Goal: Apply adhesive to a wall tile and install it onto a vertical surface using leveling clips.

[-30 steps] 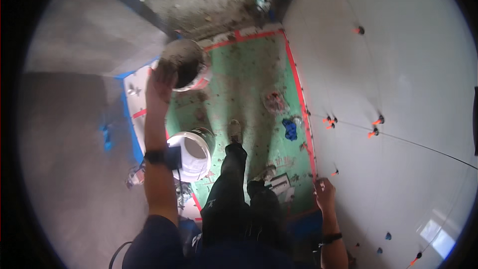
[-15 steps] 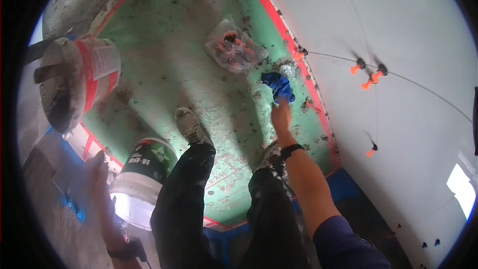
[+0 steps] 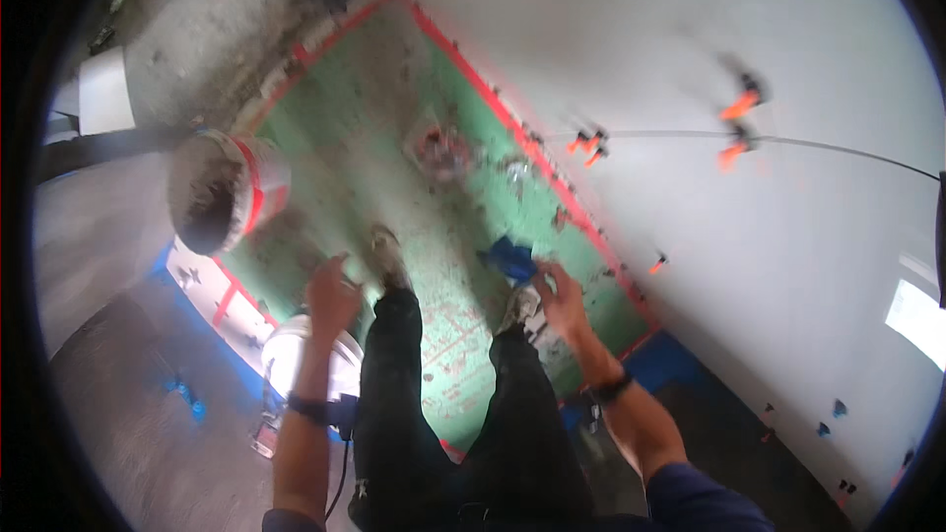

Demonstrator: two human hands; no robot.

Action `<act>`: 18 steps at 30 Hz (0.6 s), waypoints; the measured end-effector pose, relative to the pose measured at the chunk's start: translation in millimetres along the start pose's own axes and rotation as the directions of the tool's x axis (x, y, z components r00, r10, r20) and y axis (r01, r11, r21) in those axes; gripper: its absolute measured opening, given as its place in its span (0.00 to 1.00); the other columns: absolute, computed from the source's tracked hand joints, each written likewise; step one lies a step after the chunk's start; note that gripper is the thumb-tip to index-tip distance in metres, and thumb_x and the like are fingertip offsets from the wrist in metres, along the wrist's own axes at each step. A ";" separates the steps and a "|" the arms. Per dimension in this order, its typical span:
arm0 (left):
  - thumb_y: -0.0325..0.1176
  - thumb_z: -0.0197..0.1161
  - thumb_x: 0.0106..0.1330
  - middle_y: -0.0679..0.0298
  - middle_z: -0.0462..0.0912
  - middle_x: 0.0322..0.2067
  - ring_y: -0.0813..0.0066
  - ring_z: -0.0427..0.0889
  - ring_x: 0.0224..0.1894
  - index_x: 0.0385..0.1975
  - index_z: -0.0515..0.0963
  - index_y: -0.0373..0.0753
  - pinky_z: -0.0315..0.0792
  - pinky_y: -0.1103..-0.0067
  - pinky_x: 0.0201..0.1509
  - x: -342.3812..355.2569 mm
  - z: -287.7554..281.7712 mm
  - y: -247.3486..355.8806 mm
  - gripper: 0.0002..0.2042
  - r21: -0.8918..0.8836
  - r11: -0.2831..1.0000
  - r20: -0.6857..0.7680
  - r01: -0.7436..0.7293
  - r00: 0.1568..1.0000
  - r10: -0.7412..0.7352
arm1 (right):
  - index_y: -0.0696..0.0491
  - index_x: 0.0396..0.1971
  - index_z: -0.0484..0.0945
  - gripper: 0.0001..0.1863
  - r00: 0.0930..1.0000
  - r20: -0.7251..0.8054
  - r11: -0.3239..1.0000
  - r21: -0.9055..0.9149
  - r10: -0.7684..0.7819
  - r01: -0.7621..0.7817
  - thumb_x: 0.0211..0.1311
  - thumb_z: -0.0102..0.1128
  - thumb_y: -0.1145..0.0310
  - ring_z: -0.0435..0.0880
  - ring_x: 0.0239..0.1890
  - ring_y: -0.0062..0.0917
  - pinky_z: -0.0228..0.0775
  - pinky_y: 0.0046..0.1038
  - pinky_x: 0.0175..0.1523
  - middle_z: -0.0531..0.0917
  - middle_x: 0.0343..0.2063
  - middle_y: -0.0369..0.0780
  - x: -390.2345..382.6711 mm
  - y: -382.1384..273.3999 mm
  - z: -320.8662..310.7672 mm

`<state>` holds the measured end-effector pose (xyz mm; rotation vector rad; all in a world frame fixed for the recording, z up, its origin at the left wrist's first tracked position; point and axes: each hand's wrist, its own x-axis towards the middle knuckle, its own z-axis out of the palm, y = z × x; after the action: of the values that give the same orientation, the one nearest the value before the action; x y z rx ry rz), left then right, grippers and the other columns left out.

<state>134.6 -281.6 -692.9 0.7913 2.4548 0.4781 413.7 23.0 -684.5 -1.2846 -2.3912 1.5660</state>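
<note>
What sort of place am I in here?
Probably a room under construction or renovation: orange clips dot the pale wall, green sheeting is taped down underfoot, and a bucket is smeared grey inside.

dark navy sleeves point(image 3: 700, 500) end near the elbows. a black band point(image 3: 308, 409) circles the left wrist, bearing a small dark box point(image 3: 343, 416) with a thin black cable point(image 3: 341, 478) trailing down; another dark band point(image 3: 613, 389) rings the right. the trousers point(image 3: 394, 404) are black, with a small pale mark point(image 3: 362, 488) low on the left; the light shoes point(image 3: 388, 254) look blurred.
</note>
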 end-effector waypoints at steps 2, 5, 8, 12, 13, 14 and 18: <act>0.38 0.74 0.53 0.49 0.71 0.62 0.50 0.65 0.68 0.63 0.69 0.38 0.59 0.61 0.72 1.1 -24.1 84.9 0.35 -0.241 0.957 0.207 -0.161 0.955 0.213 | 0.58 0.45 0.75 0.10 0.999 0.040 0.980 0.196 0.008 -0.016 0.67 0.54 0.71 0.78 0.36 0.32 0.69 0.31 0.45 0.80 0.32 0.42 -43.8 -84.6 -57.4; 0.46 0.73 0.57 0.50 0.62 0.68 0.53 0.59 0.72 0.69 0.62 0.42 0.55 0.64 0.74 -24.4 -80.8 201.4 0.41 -0.461 0.771 0.223 -0.440 0.783 0.580 | 0.57 0.41 0.74 0.07 0.993 0.115 0.955 0.295 0.008 -0.042 0.70 0.52 0.70 0.71 0.33 0.18 0.64 0.24 0.41 0.74 0.30 0.34 -115.4 -180.0 -123.1; 0.41 0.70 0.61 0.49 0.71 0.63 0.54 0.69 0.66 0.59 0.72 0.38 0.63 0.65 0.68 -33.7 -126.7 254.1 0.28 -0.636 0.665 0.297 -0.391 0.671 0.679 | 0.57 0.40 0.73 0.07 0.994 0.107 0.938 0.346 -0.014 -0.025 0.71 0.51 0.69 0.67 0.33 0.15 0.61 0.21 0.40 0.71 0.29 0.31 -153.6 -249.8 -161.0; 0.35 0.63 0.67 0.52 0.82 0.49 0.60 0.81 0.52 0.46 0.80 0.35 0.72 0.70 0.57 -70.5 -198.9 325.4 0.13 -0.706 0.633 0.335 -0.318 0.637 0.694 | 0.59 0.41 0.73 0.08 0.995 -0.080 0.967 0.251 0.059 -0.037 0.70 0.52 0.70 0.74 0.36 0.22 0.67 0.27 0.42 0.76 0.33 0.39 -210.0 -271.2 -197.7; 0.36 0.62 0.68 0.53 0.83 0.46 0.62 0.83 0.49 0.45 0.80 0.34 0.73 0.70 0.55 -69.2 -218.0 347.4 0.13 -0.613 0.676 0.324 -0.409 0.650 0.688 | 0.59 0.42 0.74 0.09 0.975 -0.166 0.982 0.143 0.145 -0.122 0.70 0.52 0.70 0.79 0.40 0.28 0.71 0.31 0.45 0.81 0.36 0.46 -216.4 -269.5 -210.3; 0.37 0.60 0.70 0.53 0.84 0.42 0.62 0.83 0.46 0.44 0.80 0.34 0.74 0.70 0.53 -72.1 -227.1 364.6 0.13 -0.619 0.639 0.298 -0.457 0.616 0.729 | 0.60 0.47 0.75 0.12 0.964 -0.249 0.994 0.078 0.092 -0.075 0.69 0.53 0.69 0.82 0.46 0.30 0.72 0.35 0.49 0.83 0.41 0.49 -234.8 -233.6 -209.8; 0.36 0.55 0.72 0.59 0.81 0.26 0.73 0.81 0.30 0.33 0.76 0.34 0.75 0.71 0.39 -110.8 -272.9 393.4 0.11 -0.806 0.545 0.346 -0.230 0.563 0.750 | 0.56 0.53 0.76 0.16 0.991 -0.018 0.738 0.665 -0.134 0.112 0.70 0.56 0.65 0.74 0.50 0.23 0.67 0.32 0.58 0.79 0.45 0.39 -257.6 -226.9 -224.0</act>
<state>229.4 -94.2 -248.7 1.1182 1.1299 1.0481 536.8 -6.4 -294.6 -0.9158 -1.5924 2.1117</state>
